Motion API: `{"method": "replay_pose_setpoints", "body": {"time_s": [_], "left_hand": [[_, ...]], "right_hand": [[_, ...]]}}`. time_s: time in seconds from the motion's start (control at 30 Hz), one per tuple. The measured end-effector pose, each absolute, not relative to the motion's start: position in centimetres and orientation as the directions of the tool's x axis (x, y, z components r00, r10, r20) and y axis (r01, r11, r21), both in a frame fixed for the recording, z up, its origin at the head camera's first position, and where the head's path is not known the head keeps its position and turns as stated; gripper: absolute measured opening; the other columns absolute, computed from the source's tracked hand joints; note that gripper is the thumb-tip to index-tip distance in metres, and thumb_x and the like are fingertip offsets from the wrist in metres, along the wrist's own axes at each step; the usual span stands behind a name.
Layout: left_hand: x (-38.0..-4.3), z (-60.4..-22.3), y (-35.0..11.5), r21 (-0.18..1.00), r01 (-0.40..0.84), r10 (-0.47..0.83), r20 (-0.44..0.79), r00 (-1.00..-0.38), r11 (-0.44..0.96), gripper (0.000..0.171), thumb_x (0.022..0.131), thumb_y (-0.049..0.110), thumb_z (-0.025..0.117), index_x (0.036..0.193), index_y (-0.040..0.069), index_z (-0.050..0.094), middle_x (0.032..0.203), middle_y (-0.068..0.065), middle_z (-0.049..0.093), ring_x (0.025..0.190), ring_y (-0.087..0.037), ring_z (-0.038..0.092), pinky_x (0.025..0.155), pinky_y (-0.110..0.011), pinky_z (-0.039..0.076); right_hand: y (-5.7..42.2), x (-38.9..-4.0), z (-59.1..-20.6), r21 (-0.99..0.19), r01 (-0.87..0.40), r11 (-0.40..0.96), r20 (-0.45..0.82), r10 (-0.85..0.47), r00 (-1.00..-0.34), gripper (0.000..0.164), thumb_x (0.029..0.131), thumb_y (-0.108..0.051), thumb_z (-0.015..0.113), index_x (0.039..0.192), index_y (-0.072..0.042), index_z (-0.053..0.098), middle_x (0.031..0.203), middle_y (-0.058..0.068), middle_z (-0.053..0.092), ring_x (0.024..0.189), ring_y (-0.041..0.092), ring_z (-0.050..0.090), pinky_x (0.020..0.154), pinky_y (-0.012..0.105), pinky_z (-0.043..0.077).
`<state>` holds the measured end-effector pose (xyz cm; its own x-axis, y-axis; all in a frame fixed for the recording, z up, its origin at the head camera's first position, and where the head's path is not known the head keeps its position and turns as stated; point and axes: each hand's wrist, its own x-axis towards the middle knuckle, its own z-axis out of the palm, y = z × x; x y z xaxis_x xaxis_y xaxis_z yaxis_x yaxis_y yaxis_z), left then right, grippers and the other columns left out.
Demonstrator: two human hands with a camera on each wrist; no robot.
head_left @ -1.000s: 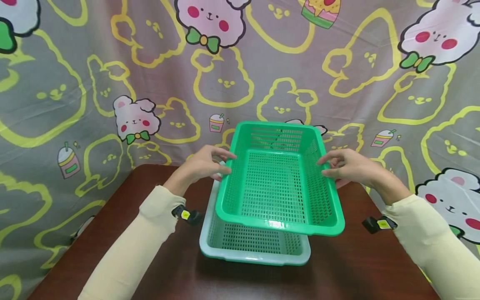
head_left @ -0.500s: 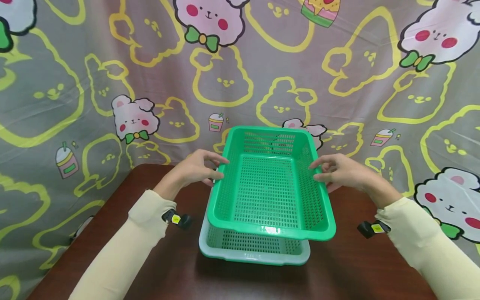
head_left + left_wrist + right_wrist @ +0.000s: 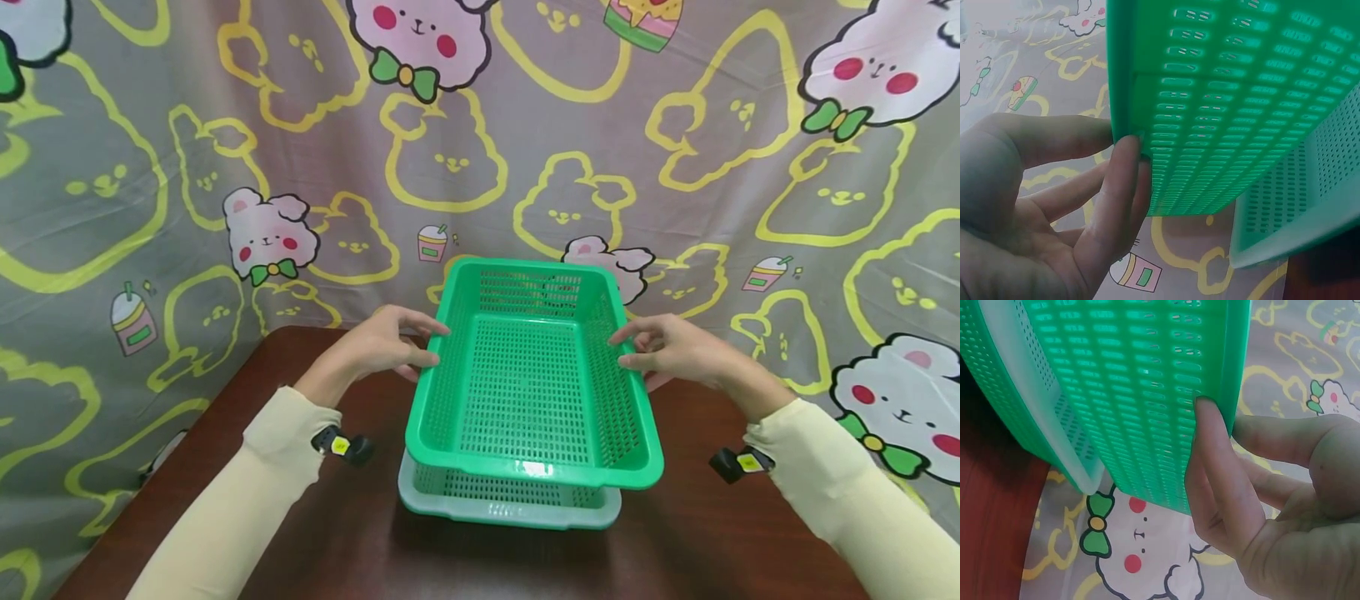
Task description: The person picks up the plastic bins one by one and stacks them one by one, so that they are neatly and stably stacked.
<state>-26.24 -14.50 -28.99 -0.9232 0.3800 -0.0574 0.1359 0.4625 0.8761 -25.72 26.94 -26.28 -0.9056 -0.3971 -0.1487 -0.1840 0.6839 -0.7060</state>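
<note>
A bright green plastic basket (image 3: pixel 525 383) with slotted walls and floor is held up, its inside facing me. My left hand (image 3: pixel 381 343) pinches its left rim between thumb and fingers; in the left wrist view the fingers (image 3: pixel 1119 181) press the outer wall. On the opposite side my right hand (image 3: pixel 675 354) grips the right rim, fingers (image 3: pixel 1225 469) against the slotted side in the right wrist view. Below it a paler green basket (image 3: pixel 510 510) sits on the table, mostly hidden by the upper one. A gap shows between the two baskets in both wrist views.
The dark brown wooden table (image 3: pixel 337 533) lies under the baskets. Behind it hangs a grey curtain (image 3: pixel 465 125) printed with cartoon rabbits and yellow outlines. Small black cameras (image 3: pixel 358 450) are strapped to both wrists.
The bright green basket has moved left and slightly down with both hands, covering more of the paler basket. The paler basket stays in place.
</note>
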Motion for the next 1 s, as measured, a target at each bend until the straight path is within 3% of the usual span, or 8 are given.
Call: {"method": "replay_pose_setpoints", "body": {"time_s": [0.3, 0.7, 1.0], "left_hand": [[-26.1, -29.4, -14.8, 0.880, 0.141, 0.393, -0.055, -0.918, 0.453, 0.048, 0.091, 0.006, 0.077, 0.137, 0.006, 0.066, 0.119, -0.020, 0.062, 0.083, -0.022, 0.072, 0.077, -0.042, 0.066], [-26.0, -30.6, -15.1, 0.871, 0.114, 0.385, -0.092, -0.918, 0.479, 0.048, 0.091, 0.007, 0.077, 0.138, 0.007, 0.065, 0.112, -0.018, 0.063, 0.083, -0.023, 0.072, 0.077, -0.041, 0.066], [-25.6, -31.6, -15.4, 0.852, 0.103, 0.366, -0.109, -0.924, 0.513, 0.047, 0.091, 0.011, 0.079, 0.136, 0.008, 0.066, 0.116, -0.018, 0.066, 0.078, -0.023, 0.072, 0.076, -0.038, 0.066]], "right_hand": [[26.8, -25.5, -26.9, -0.730, -0.181, 0.660, -0.139, -0.402, -0.905, 0.043, 0.100, -0.011, 0.067, 0.138, 0.007, 0.055, 0.091, 0.006, 0.042, 0.084, 0.021, 0.067, 0.075, 0.041, 0.066], [26.4, -25.4, -27.9, -0.736, -0.164, 0.657, -0.162, -0.405, -0.900, 0.044, 0.100, -0.012, 0.067, 0.139, 0.007, 0.055, 0.087, 0.006, 0.044, 0.082, 0.022, 0.072, 0.075, 0.043, 0.066], [26.2, -25.4, -29.0, -0.745, -0.164, 0.646, -0.173, -0.425, -0.889, 0.042, 0.100, -0.011, 0.067, 0.136, 0.008, 0.055, 0.077, 0.001, 0.038, 0.075, 0.020, 0.066, 0.075, 0.043, 0.066]]}}
